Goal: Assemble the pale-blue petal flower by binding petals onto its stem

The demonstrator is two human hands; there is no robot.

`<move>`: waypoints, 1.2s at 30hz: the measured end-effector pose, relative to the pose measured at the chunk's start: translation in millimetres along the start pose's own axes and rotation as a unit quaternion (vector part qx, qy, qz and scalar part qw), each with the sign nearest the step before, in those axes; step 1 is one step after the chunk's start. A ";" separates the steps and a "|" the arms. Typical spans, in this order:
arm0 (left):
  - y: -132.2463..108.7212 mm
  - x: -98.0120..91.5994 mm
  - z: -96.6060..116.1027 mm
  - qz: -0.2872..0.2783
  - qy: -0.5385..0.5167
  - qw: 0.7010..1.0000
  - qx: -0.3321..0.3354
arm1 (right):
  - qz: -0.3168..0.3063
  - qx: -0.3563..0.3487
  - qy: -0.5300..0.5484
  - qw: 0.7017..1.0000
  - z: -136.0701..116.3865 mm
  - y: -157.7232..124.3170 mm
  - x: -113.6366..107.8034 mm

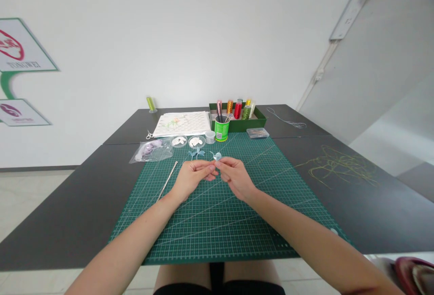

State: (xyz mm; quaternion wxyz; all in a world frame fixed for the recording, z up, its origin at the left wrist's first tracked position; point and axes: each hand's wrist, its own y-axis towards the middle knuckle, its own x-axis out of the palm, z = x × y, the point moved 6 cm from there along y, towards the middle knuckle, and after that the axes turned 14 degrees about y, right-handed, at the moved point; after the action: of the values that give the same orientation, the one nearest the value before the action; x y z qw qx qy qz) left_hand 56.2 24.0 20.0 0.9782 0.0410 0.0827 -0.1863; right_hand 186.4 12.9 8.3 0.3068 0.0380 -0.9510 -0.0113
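Both of my hands meet above the green cutting mat (203,231). A small light-blue flower (217,156) with thin petals stands up from between my fingertips. My right hand (236,178) pinches it near its base with thumb and forefinger. Thumb and fingers of my left hand (194,176) are also pressed together at the flower's lower end, touching the right fingertips; the stem itself is mostly hidden. Just beyond the left hand, more light-blue flower pieces (197,152) lie on the mat. Left of that hand rests a slim metal tool, seemingly tweezers (167,179).
Behind the mat stand a green can (222,131) with tools, small dishes of white pieces (195,142), a lidded jar (210,137) and a clear case (257,133). A green box (249,125) holds thread spools. A plastic bag (154,150) lies left, tangled green thread (335,166) right.
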 end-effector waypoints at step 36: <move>-26.9 18.6 31.0 -0.016 0.570 0.713 0.408 | -0.094 -0.042 -0.262 0.959 -36.9 23.1 -26.6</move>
State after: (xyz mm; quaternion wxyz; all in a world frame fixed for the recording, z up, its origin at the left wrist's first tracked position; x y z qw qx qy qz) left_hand 67.8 -11.0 45.8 0.6306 0.5334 0.5409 -0.1587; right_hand 228.0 38.1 23.8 0.0454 0.1099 -0.9889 -0.0896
